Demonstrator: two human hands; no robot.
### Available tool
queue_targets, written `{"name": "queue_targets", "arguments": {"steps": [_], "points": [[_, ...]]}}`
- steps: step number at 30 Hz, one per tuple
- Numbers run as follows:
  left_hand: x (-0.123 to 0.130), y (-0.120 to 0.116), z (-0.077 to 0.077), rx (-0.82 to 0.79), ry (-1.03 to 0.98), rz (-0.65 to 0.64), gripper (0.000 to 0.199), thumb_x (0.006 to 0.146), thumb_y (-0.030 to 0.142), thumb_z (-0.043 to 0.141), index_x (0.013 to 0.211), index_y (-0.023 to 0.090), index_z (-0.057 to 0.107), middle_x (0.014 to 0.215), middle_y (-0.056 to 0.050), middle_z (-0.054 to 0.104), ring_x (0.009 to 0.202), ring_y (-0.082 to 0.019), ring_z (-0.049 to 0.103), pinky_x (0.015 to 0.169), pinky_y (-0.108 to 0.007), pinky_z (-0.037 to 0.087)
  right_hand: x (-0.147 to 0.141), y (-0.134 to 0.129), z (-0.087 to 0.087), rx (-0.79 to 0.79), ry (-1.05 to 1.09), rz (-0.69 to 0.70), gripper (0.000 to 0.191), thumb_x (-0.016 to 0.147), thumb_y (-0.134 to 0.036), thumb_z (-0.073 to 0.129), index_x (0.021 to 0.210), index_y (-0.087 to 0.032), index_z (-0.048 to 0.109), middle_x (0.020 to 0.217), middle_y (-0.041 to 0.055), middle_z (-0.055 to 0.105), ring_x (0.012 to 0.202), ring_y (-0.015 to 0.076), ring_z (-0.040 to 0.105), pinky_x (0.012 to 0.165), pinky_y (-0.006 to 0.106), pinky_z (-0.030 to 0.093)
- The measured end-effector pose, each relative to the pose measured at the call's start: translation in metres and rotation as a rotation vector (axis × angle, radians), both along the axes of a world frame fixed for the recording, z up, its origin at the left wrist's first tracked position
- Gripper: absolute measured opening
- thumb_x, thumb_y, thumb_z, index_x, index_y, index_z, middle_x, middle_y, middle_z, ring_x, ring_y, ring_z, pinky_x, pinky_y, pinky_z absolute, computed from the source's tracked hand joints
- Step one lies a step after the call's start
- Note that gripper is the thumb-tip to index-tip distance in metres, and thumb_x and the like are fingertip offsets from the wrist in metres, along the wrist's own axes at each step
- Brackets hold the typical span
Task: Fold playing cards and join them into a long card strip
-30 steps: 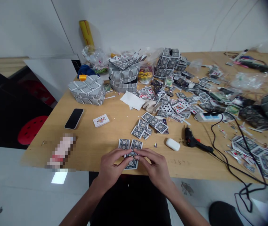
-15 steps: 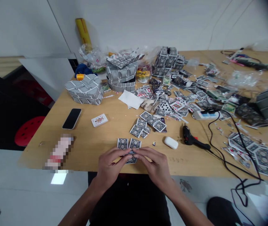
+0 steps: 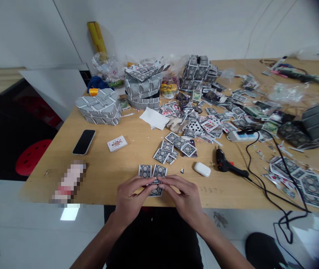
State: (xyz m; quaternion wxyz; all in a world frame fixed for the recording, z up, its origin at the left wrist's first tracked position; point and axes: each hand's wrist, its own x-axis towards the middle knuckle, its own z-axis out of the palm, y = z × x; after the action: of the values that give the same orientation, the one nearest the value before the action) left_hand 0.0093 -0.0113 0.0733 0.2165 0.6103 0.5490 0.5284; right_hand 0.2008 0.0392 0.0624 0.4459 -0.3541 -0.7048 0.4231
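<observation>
A: Take the held card as the landmark. What's largest around it?

B: The counter. It spreads beyond the held card and to both sides; its right end is lost in the dark rim of the view.

A: And the hands?

B: The left hand is on the held card's left, the right hand on its right. Neither is nearer: both touch it. Each has its fingers pinched narrow on the card, thumb on the near side, fingertips almost meeting.

A: Anything else that size?

B: A glue gun, well to the right of the held card. Then a white case, nearer on that same side.

A: Other cards?

B: A left card and a right card just beyond the held card, and a near card on its body side, partly covered by thumbs.

A: Which way does the held card's long axis run?

B: The visible strip runs left to right. Fingers hide most of it, so I can't tell whether it's folded, or touches the near card.
</observation>
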Motion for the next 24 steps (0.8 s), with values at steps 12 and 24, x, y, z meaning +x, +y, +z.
{"name": "queue_targets", "arguments": {"steps": [12,24], "points": [[0.003,-0.003,-0.009,-0.219,-0.037,-0.012,0.017,0.095,0.022,0.077,0.111,0.026,0.081,0.104,-0.003,0.084,0.094,-0.018,0.079,0.085,-0.029,0.063,0.000,-0.005,-0.009,-0.144,-0.025,0.009,0.024,0.099,-0.029,0.075,0.123,-0.029,0.081,0.113,0.0081,0.081,0.095,0.0215,0.077,0.084,0.032,0.064],[0.000,-0.004,-0.017,-0.300,-0.060,-0.090,0.020,0.099,0.029,0.071,0.116,0.024,0.080,0.110,-0.007,0.084,0.100,-0.022,0.079,0.090,-0.034,0.064,0.003,-0.009,-0.020,-0.215,-0.029,0.001,0.020,0.101,-0.031,0.071,0.117,-0.026,0.081,0.111,0.0083,0.080,0.093,0.0208,0.076,0.085,0.033,0.064]]}}
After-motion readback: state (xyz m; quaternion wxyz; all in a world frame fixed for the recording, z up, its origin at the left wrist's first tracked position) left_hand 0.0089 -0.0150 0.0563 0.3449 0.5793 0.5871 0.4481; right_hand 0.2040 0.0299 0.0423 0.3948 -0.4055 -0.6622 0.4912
